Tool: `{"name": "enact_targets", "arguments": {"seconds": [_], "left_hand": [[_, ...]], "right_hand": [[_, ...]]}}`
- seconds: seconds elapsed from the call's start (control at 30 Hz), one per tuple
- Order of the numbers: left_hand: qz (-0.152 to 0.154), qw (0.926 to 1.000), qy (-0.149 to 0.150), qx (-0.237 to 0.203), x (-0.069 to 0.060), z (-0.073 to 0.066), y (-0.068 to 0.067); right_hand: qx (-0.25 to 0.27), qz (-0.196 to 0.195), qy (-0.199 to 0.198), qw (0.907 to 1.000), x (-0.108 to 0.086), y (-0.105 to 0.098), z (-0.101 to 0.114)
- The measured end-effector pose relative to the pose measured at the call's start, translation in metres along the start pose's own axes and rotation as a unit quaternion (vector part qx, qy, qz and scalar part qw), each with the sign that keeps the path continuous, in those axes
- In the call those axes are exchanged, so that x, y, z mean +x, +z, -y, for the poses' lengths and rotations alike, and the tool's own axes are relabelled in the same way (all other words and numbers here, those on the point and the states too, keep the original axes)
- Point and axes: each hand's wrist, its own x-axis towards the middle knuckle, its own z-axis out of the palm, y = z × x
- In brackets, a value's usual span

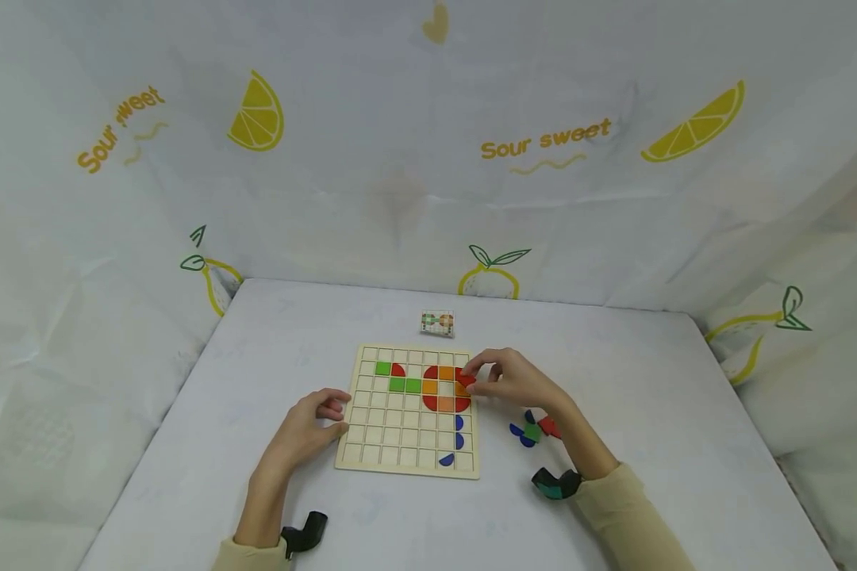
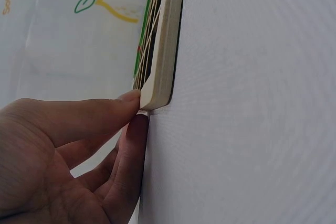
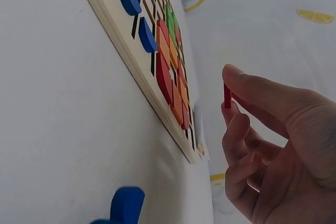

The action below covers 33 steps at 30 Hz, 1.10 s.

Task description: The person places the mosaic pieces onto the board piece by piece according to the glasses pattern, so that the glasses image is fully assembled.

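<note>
A wooden grid board (image 1: 401, 438) lies on the table with coloured pieces in its squares. My left hand (image 1: 305, 426) rests at the board's left edge; thumb and fingers touch its side in the left wrist view. Over the board's upper right, my right hand (image 1: 517, 379) pinches a thin red piece (image 3: 227, 95) between thumb and fingertip, above the surface. Below it on the board are red quarter-rounds (image 1: 430, 403) and orange squares (image 1: 446, 404) in a ring, joined on the left by green squares (image 1: 397, 385). Blue half-rounds (image 1: 459, 423) sit down the right side.
Loose blue, green and red pieces (image 1: 532, 433) lie right of the board, near my right forearm. A small pattern card (image 1: 438, 323) is behind the board. Black wrist-worn devices (image 1: 305, 533) stick out from both wrists. A white printed curtain (image 1: 400, 198) surrounds the table.
</note>
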Motion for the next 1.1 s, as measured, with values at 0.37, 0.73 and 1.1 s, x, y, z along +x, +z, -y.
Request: {"name": "enact_targets", "arguments": {"seconds": [0.37, 0.73, 1.1], "left_hand": [[-0.001, 1.0000, -0.001, -0.001, -0.001, -0.001, 0.000], [0.003, 1.0000, -0.005, -0.008, -0.001, -0.002, -0.001], [0.006, 0.9999, -0.007, -0.012, 0.000, -0.001, -0.001]], "right_hand": [[0.003, 0.025, -0.034, 0.9991, 0.041, 0.021, 0.021], [-0.025, 0.038, -0.074, 0.9962, 0.086, 0.051, 0.044], [-0.096, 0.042, -0.072, 0.9919, 0.124, 0.081, 0.063]]}}
